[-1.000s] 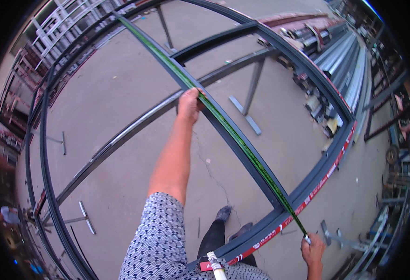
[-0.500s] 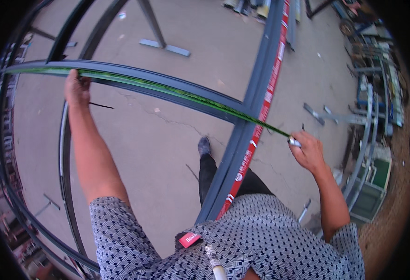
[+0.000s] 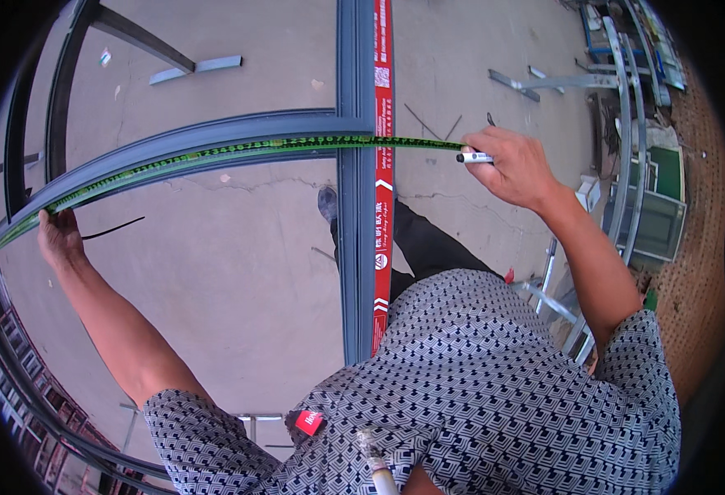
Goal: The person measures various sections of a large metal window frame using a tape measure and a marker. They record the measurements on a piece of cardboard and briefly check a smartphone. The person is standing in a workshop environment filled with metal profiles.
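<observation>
1. While the tape (image 3: 238, 149) lies along the crossbar (image 3: 214, 129), its right part passes over the frame side (image 3: 354, 256) and the red strip (image 3: 384, 210), then spans the gap to my right hand (image 3: 511, 167).
2. Right hand: fingers are bent closed around the marker (image 3: 474, 157), a white one whose black end points left. The right end of the tape meets my fingertips just above the marker.
3. Left hand (image 3: 61, 237): it is at the far left part of the crossbar, below the tape. The thumb is at the near edge and the other fingers bend underneath; I cannot tell how far they close or whether they pinch the tape.
4. A thin black rod (image 3: 115, 228) shows just beside my left hand, pointing right. I cannot tell whether it is held.
5. The frame side runs up and down the view, in front of my patterned shirt (image 3: 503, 388). The red strip lines its right edge.
6. Beyond the crossbar, at upper left, a metal stand (image 3: 201, 68) rests on the grey floor (image 3: 230, 272).
7. At right are metal rails (image 3: 618, 107) and a green panel (image 3: 658, 214), with brown paving (image 3: 692, 280) beyond.
</observation>
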Tool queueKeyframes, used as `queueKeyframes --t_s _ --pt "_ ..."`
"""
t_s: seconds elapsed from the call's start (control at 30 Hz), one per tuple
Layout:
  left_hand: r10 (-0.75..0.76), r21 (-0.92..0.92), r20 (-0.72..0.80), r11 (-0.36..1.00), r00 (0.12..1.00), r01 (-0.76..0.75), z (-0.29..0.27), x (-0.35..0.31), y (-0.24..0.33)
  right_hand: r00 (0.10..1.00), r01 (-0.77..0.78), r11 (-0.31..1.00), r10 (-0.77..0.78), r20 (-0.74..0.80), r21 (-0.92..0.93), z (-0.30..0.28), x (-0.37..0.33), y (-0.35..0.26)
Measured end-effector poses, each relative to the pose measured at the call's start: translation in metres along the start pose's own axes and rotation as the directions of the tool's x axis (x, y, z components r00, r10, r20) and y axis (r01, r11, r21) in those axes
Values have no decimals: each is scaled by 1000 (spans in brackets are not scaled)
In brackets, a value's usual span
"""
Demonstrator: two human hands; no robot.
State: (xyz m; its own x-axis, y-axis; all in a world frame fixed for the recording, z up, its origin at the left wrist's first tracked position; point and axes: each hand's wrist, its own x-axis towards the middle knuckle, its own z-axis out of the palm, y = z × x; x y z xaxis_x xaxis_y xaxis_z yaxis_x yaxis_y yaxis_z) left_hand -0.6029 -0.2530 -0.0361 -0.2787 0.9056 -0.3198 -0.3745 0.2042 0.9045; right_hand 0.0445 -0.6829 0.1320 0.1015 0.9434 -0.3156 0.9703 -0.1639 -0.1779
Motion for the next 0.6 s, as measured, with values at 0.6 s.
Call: queueKeyframes --t_s 0.6 --pt "16 87 36 996 999 -19 16 -27 19 995 45 999 -45 -84 -8 8 -1 4"
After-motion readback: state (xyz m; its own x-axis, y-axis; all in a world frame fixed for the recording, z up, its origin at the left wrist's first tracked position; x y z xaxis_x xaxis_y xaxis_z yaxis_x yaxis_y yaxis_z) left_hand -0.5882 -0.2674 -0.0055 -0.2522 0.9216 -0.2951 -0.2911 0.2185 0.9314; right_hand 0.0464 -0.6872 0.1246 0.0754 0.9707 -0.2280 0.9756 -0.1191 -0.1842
